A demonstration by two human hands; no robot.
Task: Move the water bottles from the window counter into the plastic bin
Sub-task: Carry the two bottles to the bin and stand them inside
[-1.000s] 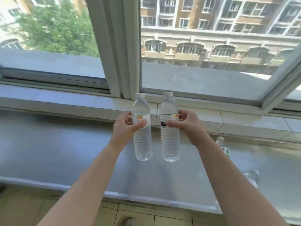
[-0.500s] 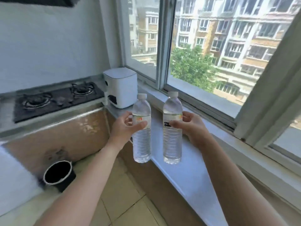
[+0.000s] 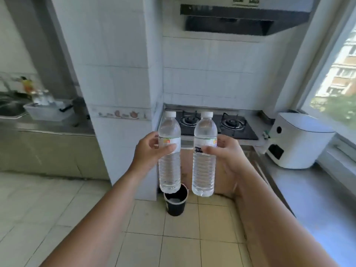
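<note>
I hold two clear water bottles with white caps upright in mid air, side by side. My left hand (image 3: 149, 151) grips the left water bottle (image 3: 169, 166) at its label. My right hand (image 3: 223, 153) grips the right water bottle (image 3: 204, 170) the same way. A translucent plastic bin (image 3: 48, 112) stands far off on the left counter near the sink, with bottles standing in it. The window counter (image 3: 316, 193) runs along my right side.
A white tiled pillar (image 3: 119, 93) stands straight ahead. A black gas stove (image 3: 213, 122) lies behind the bottles, under a range hood (image 3: 242, 22). A white appliance (image 3: 296, 139) sits on the window counter. A black bucket (image 3: 175, 201) stands on the tiled floor below the bottles.
My view has swung left, away from the window toward the stove and pillar. Both hands keep their bottles upright in front of me. The bin has come into sight at far left.
</note>
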